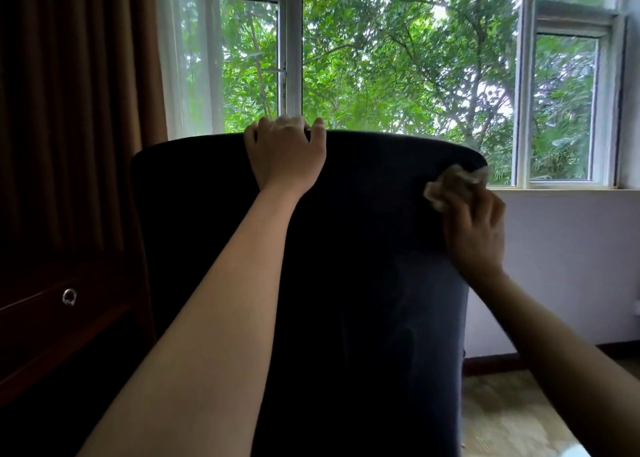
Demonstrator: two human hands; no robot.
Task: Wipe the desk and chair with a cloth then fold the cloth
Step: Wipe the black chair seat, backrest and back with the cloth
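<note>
Chair (346, 248) wiping underway: left hand (284, 155) grips the backrest top, right hand (474, 234) presses bunched cloth (453, 186) near its upper corner. Desk status unseen; folding remains.

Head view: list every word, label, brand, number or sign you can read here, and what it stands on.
None. No readable text shows on the chair back, the cloth, the window frames, the curtain or the wooden drawer front with its ring pull.
</note>
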